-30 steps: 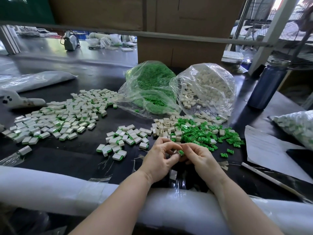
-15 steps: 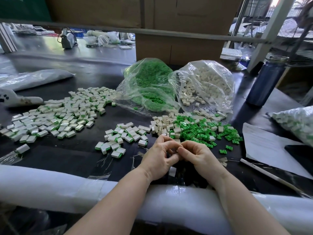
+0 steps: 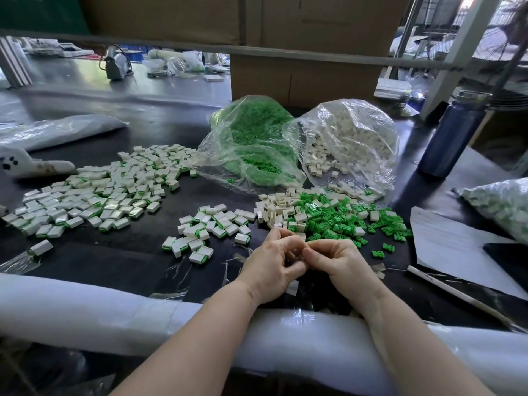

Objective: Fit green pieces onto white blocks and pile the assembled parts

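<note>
My left hand [image 3: 271,267] and my right hand [image 3: 340,261] meet fingertip to fingertip just above the dark table, near its front edge. Their curled fingers pinch a small piece between them; the piece itself is hidden. Right behind the hands lies a heap of loose green pieces [image 3: 337,218] mixed with white blocks [image 3: 278,207]. To the left is a small pile of assembled parts [image 3: 211,230], white with green edges. A much larger pile of assembled parts [image 3: 100,192] spreads over the far left.
Two open clear bags stand behind the heap, one of green pieces [image 3: 251,144] and one of white blocks [image 3: 348,141]. A blue bottle [image 3: 451,135] stands at right, with paper sheets [image 3: 457,247] and another filled bag [image 3: 503,207]. A white foam roll [image 3: 85,307] pads the table's front edge.
The green piece seen between my fingertips a second ago is now covered by the fingers. Both hands have stayed at the same spot, pressed together.
</note>
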{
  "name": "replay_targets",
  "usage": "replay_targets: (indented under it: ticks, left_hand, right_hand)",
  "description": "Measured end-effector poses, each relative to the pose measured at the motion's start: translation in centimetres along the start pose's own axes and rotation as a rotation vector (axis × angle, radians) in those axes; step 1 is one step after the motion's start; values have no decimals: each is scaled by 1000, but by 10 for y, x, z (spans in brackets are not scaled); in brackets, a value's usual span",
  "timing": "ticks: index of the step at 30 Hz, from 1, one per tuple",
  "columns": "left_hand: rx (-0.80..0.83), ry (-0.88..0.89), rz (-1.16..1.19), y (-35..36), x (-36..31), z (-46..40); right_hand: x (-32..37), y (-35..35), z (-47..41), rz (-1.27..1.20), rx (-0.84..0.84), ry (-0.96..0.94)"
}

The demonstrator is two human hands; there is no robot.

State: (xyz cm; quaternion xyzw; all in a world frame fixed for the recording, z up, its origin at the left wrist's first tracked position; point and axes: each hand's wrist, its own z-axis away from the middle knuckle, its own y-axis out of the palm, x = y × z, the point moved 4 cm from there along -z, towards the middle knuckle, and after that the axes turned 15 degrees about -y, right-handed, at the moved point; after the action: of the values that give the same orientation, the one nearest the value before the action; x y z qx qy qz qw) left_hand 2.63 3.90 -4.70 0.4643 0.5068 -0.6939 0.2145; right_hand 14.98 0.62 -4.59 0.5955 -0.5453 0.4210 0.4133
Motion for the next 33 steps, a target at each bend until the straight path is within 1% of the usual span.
replay_targets:
  ticks: [16, 19, 22, 26, 29, 33]
  left_hand:
    - [24, -37, -53, 1, -3, 2]
    - [21, -20, 8, 0, -4, 2]
    - [-34, -5, 90, -3, -2, 0]
    - [-95, -27, 111, -6, 0, -1]
    - [-88, -31, 66, -5, -1, -1]
    - [-83, -35, 44, -4, -2, 0]
  right_hand:
    - [1, -1, 0, 77, -26, 23]
    - [2, 0, 0, 82, -25, 2]
    - [5, 0, 0, 79, -66, -51]
    - [5, -11, 1, 186, -190, -91]
    - [5, -11, 0, 302, -165, -120]
    - [4, -10, -1, 361, -139, -79]
